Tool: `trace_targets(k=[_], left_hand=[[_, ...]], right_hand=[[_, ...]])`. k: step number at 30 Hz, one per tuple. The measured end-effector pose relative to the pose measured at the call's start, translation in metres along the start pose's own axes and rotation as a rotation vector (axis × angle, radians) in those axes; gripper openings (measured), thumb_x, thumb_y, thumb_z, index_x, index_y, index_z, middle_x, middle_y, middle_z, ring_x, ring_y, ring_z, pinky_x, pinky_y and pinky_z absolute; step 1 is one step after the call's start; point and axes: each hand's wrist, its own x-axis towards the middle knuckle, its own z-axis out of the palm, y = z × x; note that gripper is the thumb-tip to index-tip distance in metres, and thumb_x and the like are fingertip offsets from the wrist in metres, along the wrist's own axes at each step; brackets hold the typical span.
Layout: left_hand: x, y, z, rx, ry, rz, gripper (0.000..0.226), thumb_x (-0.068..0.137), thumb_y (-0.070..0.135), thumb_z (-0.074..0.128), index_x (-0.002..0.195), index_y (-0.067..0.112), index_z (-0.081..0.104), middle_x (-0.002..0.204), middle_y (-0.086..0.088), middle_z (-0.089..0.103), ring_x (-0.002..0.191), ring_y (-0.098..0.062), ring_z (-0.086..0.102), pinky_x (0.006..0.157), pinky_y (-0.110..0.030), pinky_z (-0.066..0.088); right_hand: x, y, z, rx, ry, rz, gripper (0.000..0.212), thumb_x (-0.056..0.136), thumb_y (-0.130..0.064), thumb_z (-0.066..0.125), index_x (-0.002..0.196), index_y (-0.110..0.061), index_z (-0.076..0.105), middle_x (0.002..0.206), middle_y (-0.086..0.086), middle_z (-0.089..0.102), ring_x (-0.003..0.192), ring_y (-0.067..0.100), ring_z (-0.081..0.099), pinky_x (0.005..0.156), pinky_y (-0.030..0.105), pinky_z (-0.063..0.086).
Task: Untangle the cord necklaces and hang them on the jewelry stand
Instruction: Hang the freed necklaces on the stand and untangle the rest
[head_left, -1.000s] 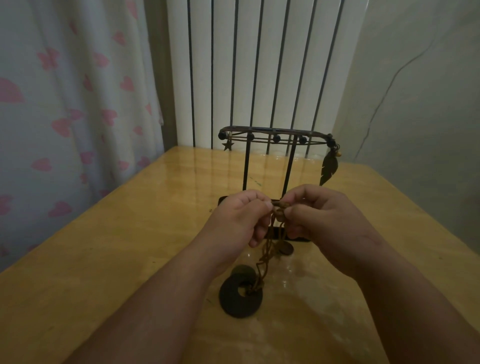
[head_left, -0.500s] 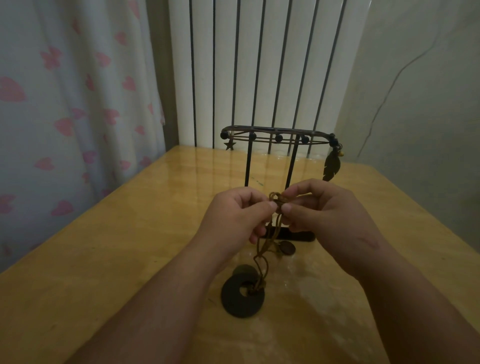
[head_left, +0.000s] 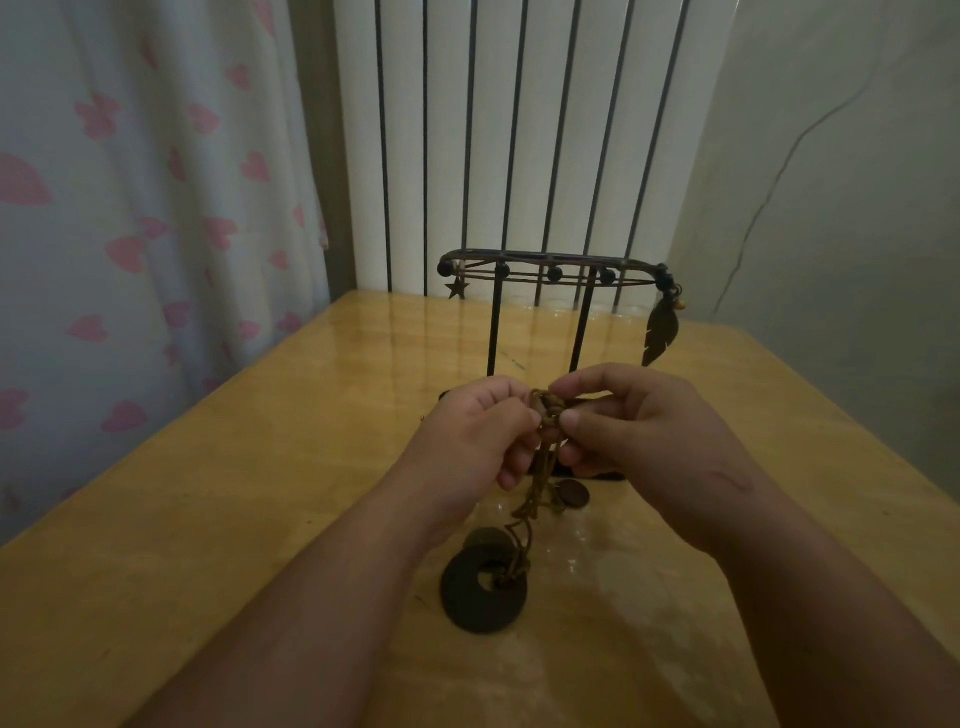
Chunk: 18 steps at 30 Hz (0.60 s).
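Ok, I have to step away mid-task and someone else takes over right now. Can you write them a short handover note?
Left hand: pinches the knotted cords from the left.
Right hand: pinches the same knot from the right, in front of the jewelry stand.
Things: the cords trail down to a black ring pendant that seems to lie on the table; a small round pendant dangles below the hands.
Done: a feather pendant and a star charm hang from the stand's top bar.
Left: loosen the knot, separate the cords, hang each on the stand.
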Motion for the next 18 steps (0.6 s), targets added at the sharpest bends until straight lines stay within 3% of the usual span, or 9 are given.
trace_targets(k=[6, 11, 14, 18], left_hand=[[-0.0006, -0.0014, -0.0016, -0.012, -0.007, 0.032, 0.025, 0.093, 0.027, 0.058, 0.069, 0.027, 0.065, 0.062, 0.005, 0.056, 0.057, -0.01, 0.05, 0.051, -0.024, 0.039], [-0.0007, 0.0008, 0.0004, 0.023, 0.038, 0.019, 0.023, 0.096, 0.017, 0.052, 0.075, 0.018, 0.063, 0.062, 0.003, 0.056, 0.056, -0.011, 0.05, 0.051, -0.025, 0.04], [-0.0007, 0.0013, 0.0014, 0.022, 0.053, 0.01, 0.024, 0.096, 0.015, 0.049, 0.077, 0.016, 0.062, 0.063, 0.002, 0.056, 0.057, -0.011, 0.05, 0.051, -0.025, 0.039], [0.0001, 0.0007, 0.0021, 0.016, 0.068, -0.002, 0.025, 0.096, 0.015, 0.049, 0.075, 0.017, 0.062, 0.064, 0.001, 0.057, 0.056, -0.011, 0.05, 0.049, -0.023, 0.039]], right_hand=[[0.0003, 0.0012, 0.0009, -0.139, 0.039, -0.049, 0.019, 0.093, -0.012, 0.06, 0.094, -0.028, 0.069, 0.08, -0.004, 0.073, 0.071, 0.006, 0.068, 0.064, 0.019, 0.057], [0.0007, -0.0002, 0.0015, -0.109, 0.059, -0.025, 0.019, 0.093, -0.015, 0.059, 0.101, -0.032, 0.063, 0.076, -0.008, 0.073, 0.07, 0.008, 0.068, 0.065, 0.023, 0.058], [0.0013, -0.0004, 0.0022, -0.134, 0.087, -0.027, 0.013, 0.093, -0.017, 0.06, 0.095, -0.028, 0.065, 0.075, -0.014, 0.073, 0.069, 0.004, 0.068, 0.063, 0.02, 0.057], [0.0017, -0.0002, 0.003, -0.07, 0.135, 0.0, 0.013, 0.093, -0.015, 0.06, 0.093, -0.027, 0.064, 0.073, -0.009, 0.073, 0.065, 0.005, 0.068, 0.06, 0.02, 0.058]])
